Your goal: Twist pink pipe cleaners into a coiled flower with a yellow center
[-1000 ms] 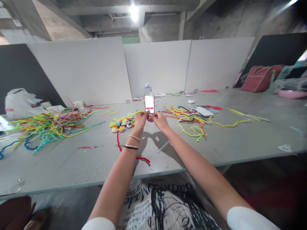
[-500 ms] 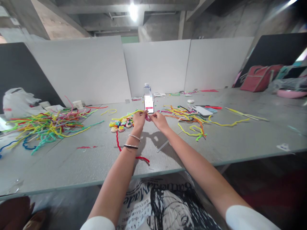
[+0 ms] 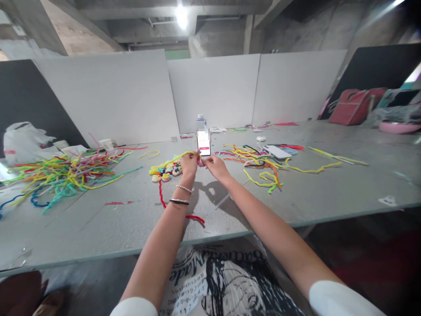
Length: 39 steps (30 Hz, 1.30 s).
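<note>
Where fingertips meet, fuzzy yellow pipe cleaner (image 3: 177,158), both hands (image 3: 190,163) (image 3: 213,165).

A ceiling lamp (image 3: 182,14) above the white partition (image 3: 210,90) gives most of the light and blows out into a white glare. A second bright streak flares at the top corner far right of the lamp. The table (image 3: 98,228) is evenly and fairly brightly lit. The arms throw soft shadows onto it, just beyond the wrists, toward the partition. Below the table edge the scene falls dark. The wide lens bows the table edge and bends the partition outward; things at the far sides look stretched and soft. The phone (image 3: 203,142) screen is bright, its top pixelated. The middle is fairly sharp; fine detail is smeared at the corners.
</note>
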Tool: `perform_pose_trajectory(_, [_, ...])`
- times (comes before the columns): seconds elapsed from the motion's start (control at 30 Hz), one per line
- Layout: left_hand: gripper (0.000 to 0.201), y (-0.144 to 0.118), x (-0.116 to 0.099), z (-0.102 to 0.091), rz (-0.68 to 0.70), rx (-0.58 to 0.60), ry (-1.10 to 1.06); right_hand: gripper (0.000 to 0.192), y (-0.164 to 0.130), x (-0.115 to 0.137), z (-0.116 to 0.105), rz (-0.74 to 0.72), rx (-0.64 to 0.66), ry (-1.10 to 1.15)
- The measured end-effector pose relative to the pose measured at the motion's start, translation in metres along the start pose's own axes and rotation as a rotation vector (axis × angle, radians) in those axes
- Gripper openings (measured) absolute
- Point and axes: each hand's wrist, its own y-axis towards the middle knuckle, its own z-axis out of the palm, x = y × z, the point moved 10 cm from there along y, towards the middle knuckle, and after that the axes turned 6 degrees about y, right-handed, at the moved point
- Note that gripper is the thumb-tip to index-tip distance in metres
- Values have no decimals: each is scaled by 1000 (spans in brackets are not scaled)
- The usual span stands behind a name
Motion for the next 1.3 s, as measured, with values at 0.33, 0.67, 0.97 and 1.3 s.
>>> perform_pose_trajectory(0.33, [38,-5,-12,9,53,107,-175,14,6,-8,4,25,38,119])
perform_pose_trajectory(0.67, [40,-15,-23,24,63,253,-253,8,1,-3,-7,99,13,314])
perform_pose_trajectory(0.97, [34,-14,-17,32,45,291,-286,11,-9,-4,-11,258,-20,607])
perform_pose_trajectory(1.3, [40,-19,-18,34,14,329,-334,11,-4,-8,-17,236,-87,645])
